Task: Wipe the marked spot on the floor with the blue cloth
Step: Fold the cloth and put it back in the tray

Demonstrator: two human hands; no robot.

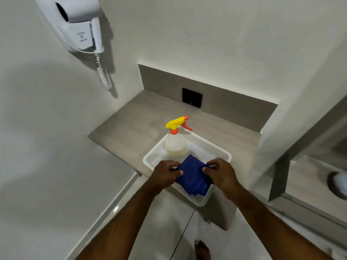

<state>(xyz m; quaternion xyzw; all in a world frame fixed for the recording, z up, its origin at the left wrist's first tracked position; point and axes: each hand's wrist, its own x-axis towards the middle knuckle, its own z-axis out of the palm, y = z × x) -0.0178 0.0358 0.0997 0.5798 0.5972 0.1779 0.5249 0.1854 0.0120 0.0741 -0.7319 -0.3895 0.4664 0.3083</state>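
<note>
A folded blue cloth (193, 175) lies over the near part of a white plastic tray (150, 158) on a grey counter. My left hand (165, 173) pinches the cloth's left edge and my right hand (221, 173) pinches its right edge. Both hands grip it above the tray. A spray bottle (175, 141) with a yellow and orange trigger head stands in the tray's far corner, behind the cloth. The white floor (165, 222) shows below between my forearms; I see no marked spot on it.
The grey counter (131, 124) fills a wall niche with a black socket plate (191, 97) at its back. A white wall hair dryer (78, 25) with a coiled cord hangs upper left. A sink basin (336, 182) is at the right. A bare foot (201, 249) stands on the floor.
</note>
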